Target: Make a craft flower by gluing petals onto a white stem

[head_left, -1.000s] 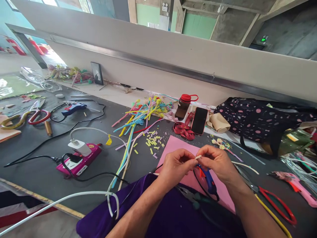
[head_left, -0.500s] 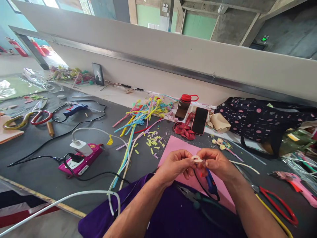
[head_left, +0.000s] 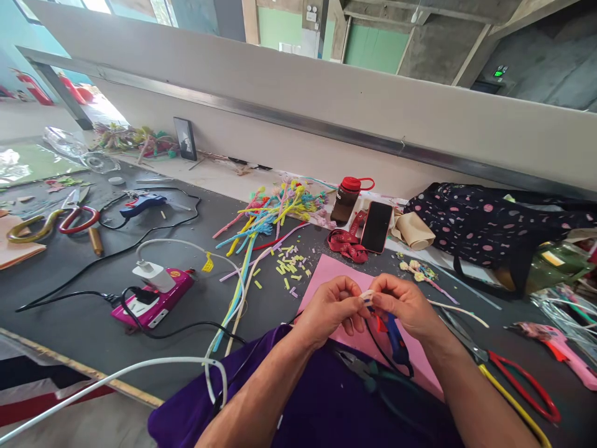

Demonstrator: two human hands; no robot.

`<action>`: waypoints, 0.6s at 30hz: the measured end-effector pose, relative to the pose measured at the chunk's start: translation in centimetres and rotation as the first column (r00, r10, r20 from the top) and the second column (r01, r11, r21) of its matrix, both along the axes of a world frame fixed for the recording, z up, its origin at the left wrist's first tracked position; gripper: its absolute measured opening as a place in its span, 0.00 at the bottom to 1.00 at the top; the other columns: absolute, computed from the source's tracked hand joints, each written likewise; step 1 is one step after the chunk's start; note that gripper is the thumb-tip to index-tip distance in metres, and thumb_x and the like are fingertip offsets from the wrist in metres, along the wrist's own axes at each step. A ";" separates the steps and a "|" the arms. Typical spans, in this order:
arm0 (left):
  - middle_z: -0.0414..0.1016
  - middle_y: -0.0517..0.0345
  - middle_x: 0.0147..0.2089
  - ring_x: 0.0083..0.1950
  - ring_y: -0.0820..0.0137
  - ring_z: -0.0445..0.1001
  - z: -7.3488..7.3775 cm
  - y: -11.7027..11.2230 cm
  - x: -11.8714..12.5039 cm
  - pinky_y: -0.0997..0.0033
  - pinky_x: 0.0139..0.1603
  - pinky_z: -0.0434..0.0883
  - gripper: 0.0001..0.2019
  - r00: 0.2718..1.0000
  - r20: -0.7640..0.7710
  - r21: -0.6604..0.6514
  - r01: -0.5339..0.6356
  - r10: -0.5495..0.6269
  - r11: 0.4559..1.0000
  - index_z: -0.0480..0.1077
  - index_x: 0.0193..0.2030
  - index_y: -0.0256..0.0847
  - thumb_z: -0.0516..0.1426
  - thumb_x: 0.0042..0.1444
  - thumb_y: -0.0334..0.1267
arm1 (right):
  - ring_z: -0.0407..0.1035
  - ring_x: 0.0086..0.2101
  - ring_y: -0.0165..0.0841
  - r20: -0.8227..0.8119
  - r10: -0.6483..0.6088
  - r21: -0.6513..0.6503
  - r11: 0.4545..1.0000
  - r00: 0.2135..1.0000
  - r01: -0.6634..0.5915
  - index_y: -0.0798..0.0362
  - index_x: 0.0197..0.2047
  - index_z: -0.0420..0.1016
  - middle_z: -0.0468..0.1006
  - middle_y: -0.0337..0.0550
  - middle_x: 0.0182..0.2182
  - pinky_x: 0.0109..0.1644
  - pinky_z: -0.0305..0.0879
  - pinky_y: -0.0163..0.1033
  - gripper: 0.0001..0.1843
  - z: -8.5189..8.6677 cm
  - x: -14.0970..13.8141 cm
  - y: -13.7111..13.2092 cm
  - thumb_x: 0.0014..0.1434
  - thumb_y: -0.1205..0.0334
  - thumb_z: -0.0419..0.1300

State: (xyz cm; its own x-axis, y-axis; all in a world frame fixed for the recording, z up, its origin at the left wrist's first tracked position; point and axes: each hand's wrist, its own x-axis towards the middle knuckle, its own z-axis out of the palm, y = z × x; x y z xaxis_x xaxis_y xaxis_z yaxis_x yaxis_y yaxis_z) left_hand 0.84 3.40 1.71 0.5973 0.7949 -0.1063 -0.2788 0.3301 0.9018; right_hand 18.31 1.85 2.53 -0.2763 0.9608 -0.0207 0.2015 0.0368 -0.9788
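My left hand [head_left: 330, 312] and my right hand [head_left: 407, 303] meet above a pink sheet [head_left: 321, 277]. Both pinch a short whitish strip [head_left: 367, 295], bent between the fingertips; it looks like a piece of chenille stem, partly covered by my fingers. Under my right hand lies a blue glue gun [head_left: 397, 343] with a black cord. Dark-handled pliers [head_left: 361, 368] rest on the purple cloth [head_left: 321, 404] below my wrists. Beyond my left hand, small yellow-green and lilac cut pieces [head_left: 290, 266] are scattered on the dark table.
Coloured chenille stems [head_left: 275, 214] lie bundled further back. A magenta power strip [head_left: 153, 298] with cords sits left. A bottle [head_left: 346, 200], a phone [head_left: 377, 228] and a patterned bag [head_left: 494, 230] stand behind. Red-handled scissors [head_left: 525, 382] and a pink glue gun [head_left: 564, 351] lie right.
The whitish strip's small open loop now looks flatter, with my fingertips closer together over it. My right hand has shifted slightly up and left. Everything else looks the same.
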 end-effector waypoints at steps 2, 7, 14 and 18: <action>0.73 0.60 0.24 0.17 0.76 0.68 -0.2 0.0 0.1 0.80 0.15 0.61 0.08 0.997 -0.064 0.044 -0.036 0.039 0.998 0.60 0.32 0.39 0.57 0.47 0.36 | 0.61 0.18 0.25 0.146 -0.070 0.090 0.994 0.987 0.058 0.53 0.30 0.67 0.67 0.34 0.20 0.21 0.57 0.31 0.11 0.4 -0.4 -0.2 0.58 0.55 0.56; 0.70 0.63 0.21 0.18 0.76 0.67 -1.1 -0.1 0.6 0.79 0.17 0.58 0.04 0.893 -0.362 0.313 -0.153 0.266 0.937 0.62 0.30 0.40 0.54 0.50 0.37 | 0.65 0.26 0.30 0.543 -0.354 0.522 0.852 0.761 0.023 0.52 0.29 0.65 0.69 0.39 0.25 0.30 0.59 0.35 0.06 -0.4 -1.6 -0.4 0.58 0.64 0.53; 0.64 0.65 0.19 0.21 0.75 0.62 -2.0 -0.3 1.0 0.77 0.23 0.55 0.02 0.713 -0.463 0.657 -0.123 0.527 0.744 0.64 0.29 0.42 0.52 0.52 0.35 | 0.66 0.27 0.32 0.686 -0.563 0.670 0.736 0.461 -0.097 0.53 0.30 0.64 0.70 0.42 0.27 0.28 0.55 0.34 0.05 -1.7 -2.7 -0.9 0.57 0.68 0.50; 0.64 0.65 0.20 0.21 0.74 0.61 -2.0 -0.4 1.0 0.76 0.24 0.54 0.02 0.688 -0.488 0.678 -0.089 0.537 0.729 0.64 0.30 0.42 0.52 0.51 0.33 | 0.66 0.27 0.33 0.690 -0.552 0.646 0.761 0.467 -0.055 0.54 0.30 0.64 0.70 0.42 0.27 0.28 0.55 0.35 0.05 -1.9 -2.7 -0.9 0.56 0.68 0.50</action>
